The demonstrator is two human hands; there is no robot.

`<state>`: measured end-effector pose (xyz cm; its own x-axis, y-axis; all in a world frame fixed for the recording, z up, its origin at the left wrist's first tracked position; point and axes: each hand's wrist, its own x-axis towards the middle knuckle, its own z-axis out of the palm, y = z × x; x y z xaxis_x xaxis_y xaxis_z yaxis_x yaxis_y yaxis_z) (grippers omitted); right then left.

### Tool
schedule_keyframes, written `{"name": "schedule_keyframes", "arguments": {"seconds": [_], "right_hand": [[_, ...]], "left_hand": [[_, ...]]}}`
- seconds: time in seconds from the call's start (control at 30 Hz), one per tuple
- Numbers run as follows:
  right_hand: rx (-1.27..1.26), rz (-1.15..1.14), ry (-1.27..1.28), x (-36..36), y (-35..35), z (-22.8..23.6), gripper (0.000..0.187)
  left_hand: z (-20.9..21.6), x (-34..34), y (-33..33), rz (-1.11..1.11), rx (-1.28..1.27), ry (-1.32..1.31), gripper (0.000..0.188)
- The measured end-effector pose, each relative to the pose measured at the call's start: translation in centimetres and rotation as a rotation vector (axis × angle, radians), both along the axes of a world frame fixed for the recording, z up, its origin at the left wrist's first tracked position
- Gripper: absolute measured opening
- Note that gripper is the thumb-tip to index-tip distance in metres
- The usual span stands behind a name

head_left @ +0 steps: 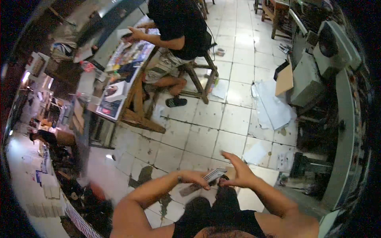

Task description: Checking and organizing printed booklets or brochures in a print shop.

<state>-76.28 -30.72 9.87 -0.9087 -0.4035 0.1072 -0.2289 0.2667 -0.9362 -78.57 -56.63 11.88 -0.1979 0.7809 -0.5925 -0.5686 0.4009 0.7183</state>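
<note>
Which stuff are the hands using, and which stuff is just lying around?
In use:
- stack of printed cards, held by the left hand
- right hand touching its end

Lying around:
- paper sheets on the floor
- sandal
- cardboard piece

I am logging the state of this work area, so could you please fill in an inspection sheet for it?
Surface: stained pale tiled floor.
Job's things: thin stack of printed cards, held between both hands.
Clutter: loose sheets of paper on the floor; a cardboard piece leaning by the grey machine.
Grippers: left hand grips the stack from beneath; right hand touches its end with fingers spread.
Cables: nothing seen.
Surroundings: another person sits on a wooden stool at a long table covered with printed sheets.
</note>
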Motion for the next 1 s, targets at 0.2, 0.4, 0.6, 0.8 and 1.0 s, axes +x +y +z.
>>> {"name": "schedule_keyframes", "arguments": {"seconds": [0.2, 0.4, 0.6, 0.8, 1.0], "right_hand": [[0.136, 0.311, 0.068, -13.7, -1.6, 1.9, 0.040], [0.006, 0.191, 0.021, -23.0, -0.2, 6.9, 0.025], [0.102, -0.055, -0.111, -30.2, 4.9, 8.9, 0.019], [0.088, -0.311, -0.108, -40.7, 14.4, 2.8, 0.013], [0.128, -0.196, -0.179, -56.6, 21.5, 3.5, 0.021]], "left_hand": [[-3.0, -12.9, -0.9, -0.187, 0.060, -0.063, 0.093], [-0.9, -24.7, 1.8, -0.203, 0.113, -0.093, 0.084], [3.1, -35.4, 8.8, -0.091, 0.272, 0.582, 0.070], [0.7, -45.3, 18.1, 0.236, 0.076, 0.885, 0.026], [1.5, -56.1, 23.6, 0.429, -0.090, 0.995, 0.028]]}}
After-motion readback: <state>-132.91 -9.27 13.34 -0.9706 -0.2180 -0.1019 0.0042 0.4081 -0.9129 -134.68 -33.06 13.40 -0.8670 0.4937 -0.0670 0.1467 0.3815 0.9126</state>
